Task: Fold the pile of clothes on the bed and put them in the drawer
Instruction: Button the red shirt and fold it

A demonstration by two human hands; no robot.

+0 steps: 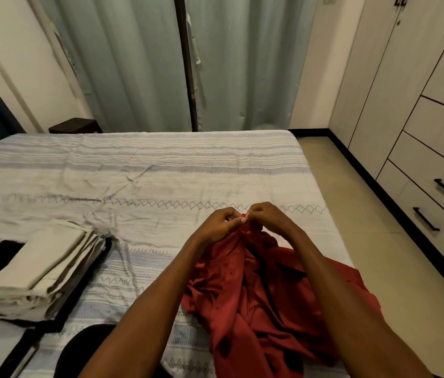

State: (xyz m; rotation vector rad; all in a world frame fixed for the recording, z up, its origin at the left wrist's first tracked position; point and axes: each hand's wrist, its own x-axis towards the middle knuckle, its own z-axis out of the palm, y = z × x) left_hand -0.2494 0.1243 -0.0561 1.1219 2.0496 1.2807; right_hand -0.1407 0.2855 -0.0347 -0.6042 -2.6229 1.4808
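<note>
A crumpled red garment (pixel 256 296) lies on the near right part of the bed (pixel 147 170). My left hand (pixel 219 223) and my right hand (pixel 271 215) are close together above its far end, and both pinch the same raised bit of red cloth between fingertips. A folded stack of beige and grey clothes (pixel 41 271) sits on the near left of the bed, resting on something black. The drawers (pixel 433 184) with black handles are in the wardrobe on the right, all closed.
Grey-green curtains (pixel 139 64) hang behind the bed. A dark stool (pixel 76 126) stands at the far left corner. A strip of tan floor (pixel 365 214) runs between the bed and the wardrobe. A dark rounded object (pixel 84 347) shows at the bottom edge.
</note>
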